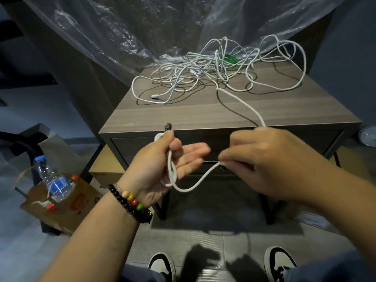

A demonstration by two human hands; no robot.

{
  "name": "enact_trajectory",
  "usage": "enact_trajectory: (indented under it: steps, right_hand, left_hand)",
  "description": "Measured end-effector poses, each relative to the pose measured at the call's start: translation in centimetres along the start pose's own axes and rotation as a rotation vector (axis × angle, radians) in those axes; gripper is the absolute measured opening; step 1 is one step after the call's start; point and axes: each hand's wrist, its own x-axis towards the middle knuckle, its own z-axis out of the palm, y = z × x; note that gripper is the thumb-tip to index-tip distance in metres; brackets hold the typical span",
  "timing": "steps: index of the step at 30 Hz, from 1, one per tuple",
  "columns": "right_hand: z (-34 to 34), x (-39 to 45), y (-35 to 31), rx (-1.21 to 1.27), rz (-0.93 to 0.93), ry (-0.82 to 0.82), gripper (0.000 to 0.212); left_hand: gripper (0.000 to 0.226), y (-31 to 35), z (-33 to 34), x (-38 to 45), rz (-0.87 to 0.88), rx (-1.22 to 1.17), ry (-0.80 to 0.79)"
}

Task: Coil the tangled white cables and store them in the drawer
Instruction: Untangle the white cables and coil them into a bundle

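Observation:
A tangle of white cables (211,72) lies on the back half of a grey wooden nightstand (183,115). One thicker white cable (240,102) runs from the tangle over the front edge to my hands. My left hand (162,165) pinches this cable between thumb and forefinger, a first loop hanging across its palm and the dark plug end sticking up above the thumb. My right hand (262,159) grips the same cable a little to the right, and a slack bend (195,184) sags between the two hands. The drawer front (132,147) below the top looks closed, partly hidden by my hands.
Clear plastic sheeting (142,27) hangs behind the nightstand. A green object (228,59) lies under the tangle. A brown paper bag (61,202) with a water bottle (53,180) stands on the floor at the left. My two shoes (162,265) are at the bottom.

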Motion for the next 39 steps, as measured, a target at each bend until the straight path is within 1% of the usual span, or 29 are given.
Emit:
enact_trajectory:
  steps: [2, 6, 11, 14, 17, 19, 22, 24, 26, 28, 30, 33, 36, 37, 39]
  right_hand:
    - [0.2, 0.2, 0.2, -0.011, -0.049, 0.075, 0.023]
    - [0.8, 0.6, 0.2, -0.003, -0.112, 0.164, 0.019]
    - [1.3, 0.4, 0.4, 0.11, -0.071, 0.241, 0.015]
    - [1.2, 0.1, 0.7, 0.199, -0.028, 0.269, 0.013]
    - [1.0, 0.0, 1.3, 0.242, 0.035, 0.272, 0.018]
    - [0.6, -0.1, 1.9, 0.299, 0.111, 0.279, 0.021]
    - [0.1, -0.4, 3.1, 0.392, 0.231, 0.308, 0.019]
    - [0.1, -0.6, 3.5, 0.401, 0.263, 0.314, 0.021]
    - [0.3, -0.6, 3.7, 0.363, 0.266, 0.323, 0.022]
    - [0.5, -0.5, 3.6, 0.315, 0.253, 0.338, 0.021]
    - [0.6, -0.4, 3.4, 0.269, 0.229, 0.376, 0.02]
    - [0.8, -0.2, 3.1, 0.223, 0.198, 0.455, 0.018]
    - [1.1, 0.1, 2.5, 0.199, 0.184, 0.522, 0.017]
    - [1.2, 0.2, 2.4, 0.191, 0.179, 0.535, 0.016]
    - [1.4, 0.3, 2.2, 0.173, 0.17, 0.537, 0.015]
  left_hand:
    - [0.053, -0.8, 0.4, 0.1, -0.04, 0.035, -0.035]
    - [0.045, -2.2, 0.8, 0.2, -0.108, 0.177, -0.043]
    - [0.034, -2.6, 1.9, 0.1, -0.105, 0.26, -0.022]
    - [0.031, -2.6, 2.4, 0.2, -0.078, 0.301, -0.059]
    - [0.039, -2.8, 2.5, 0.2, -0.067, 0.411, -0.117]
    - [0.045, -2.9, 2.2, 0.2, -0.081, 0.466, -0.144]
    - [0.051, -2.6, 1.7, 0.2, -0.054, 0.549, -0.166]
    - [0.052, -2.2, 1.6, 0.2, -0.056, 0.535, -0.15]
    - [0.06, -1.8, 1.6, 0.3, -0.079, 0.487, -0.162]
    - [0.074, -1.4, 1.5, 0.4, -0.117, 0.406, -0.225]
    - [0.08, -1.2, 1.3, 0.3, -0.144, 0.367, -0.282]
    - [0.066, -1.5, 1.0, 0.1, -0.096, 0.437, -0.307]
    - [0.042, -2.2, 0.9, -0.2, 0.07, 0.536, -0.287]
    - [0.039, -2.4, 0.9, -0.3, 0.082, 0.54, -0.289]
    - [0.038, -2.5, 0.8, -0.3, 0.039, 0.538, -0.308]
